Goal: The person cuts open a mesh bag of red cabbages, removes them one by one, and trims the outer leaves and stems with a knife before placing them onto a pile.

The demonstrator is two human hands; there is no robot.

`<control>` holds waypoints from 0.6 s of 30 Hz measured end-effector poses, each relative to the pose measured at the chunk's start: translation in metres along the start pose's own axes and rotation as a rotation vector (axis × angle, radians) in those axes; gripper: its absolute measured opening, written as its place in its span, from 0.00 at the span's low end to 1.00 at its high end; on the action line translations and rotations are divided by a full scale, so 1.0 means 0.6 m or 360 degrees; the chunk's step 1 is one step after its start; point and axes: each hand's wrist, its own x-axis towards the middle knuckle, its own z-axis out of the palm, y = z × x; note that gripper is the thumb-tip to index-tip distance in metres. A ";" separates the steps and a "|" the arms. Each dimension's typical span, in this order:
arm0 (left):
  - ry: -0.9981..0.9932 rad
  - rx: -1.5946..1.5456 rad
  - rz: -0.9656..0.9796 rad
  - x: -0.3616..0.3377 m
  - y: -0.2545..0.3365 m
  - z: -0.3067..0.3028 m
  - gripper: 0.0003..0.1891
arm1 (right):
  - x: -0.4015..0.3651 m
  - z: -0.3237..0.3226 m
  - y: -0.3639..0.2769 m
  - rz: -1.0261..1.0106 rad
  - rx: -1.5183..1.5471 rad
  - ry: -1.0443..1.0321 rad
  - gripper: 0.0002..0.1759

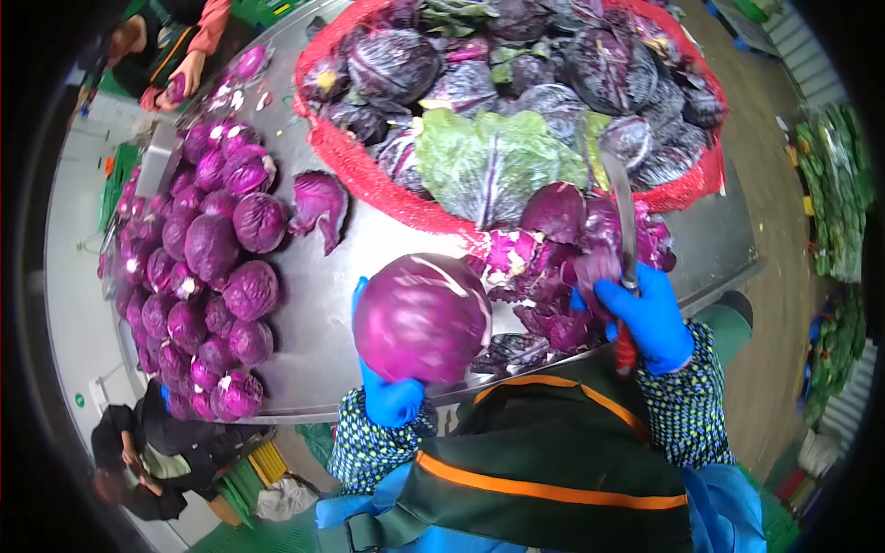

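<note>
My left hand (pixel 392 401) cups a purple cabbage (pixel 422 318) from below and from its left side, holding it up by the table's near edge. My right hand (pixel 650 313) grips a curved knife (pixel 628 244), blade pointing toward the far edge; a loose leaf lies against my thumb, though I can't tell whether I'm pinching it. For clean trimming, I'd keep a firm palm under the cabbage, fingers clear of the blade, and make shallow strokes. Beyond the knife, leaf scraps (pixel 553 212) lie against a red sack (pixel 387 205) of darker cabbages; smooth cabbages (pixel 210 247) crowd the left end of the table (pixel 304 369).
</note>
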 end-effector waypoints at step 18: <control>-0.0494 0.0021 -0.0310 0.014 0.011 0.034 0.61 | 0.003 0.086 -0.034 -0.0805 0.0080 -0.0266 0.18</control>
